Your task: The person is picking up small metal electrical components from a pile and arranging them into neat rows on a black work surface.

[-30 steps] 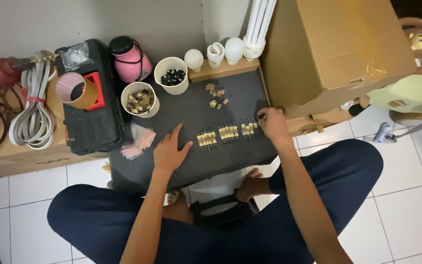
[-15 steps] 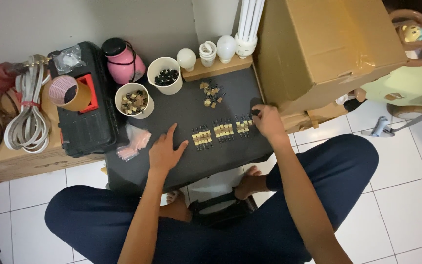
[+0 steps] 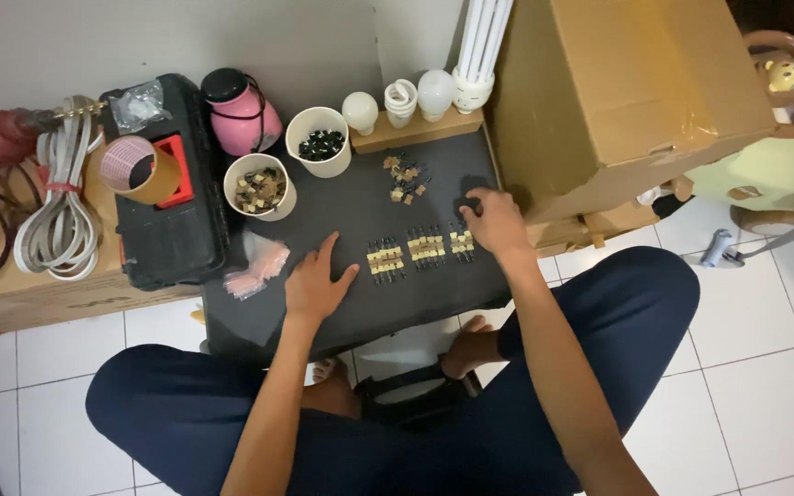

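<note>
Right hand (image 3: 493,220) curls over something small and dark at the worktop's (image 3: 351,312) three o'clock edge — grip unclear. Left hand (image 3: 316,283) lies flat, fingers spread, bracing. Between them, three neat clusters of brass-and-black parts (image 3: 423,249); loose ones (image 3: 404,176) wait at twelve.

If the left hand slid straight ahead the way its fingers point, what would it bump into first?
Probably the nearest group of small brass parts. The left hand lies flat on the dark board, fingers aimed up and right, and that group sits just beyond the fingertips.
</note>
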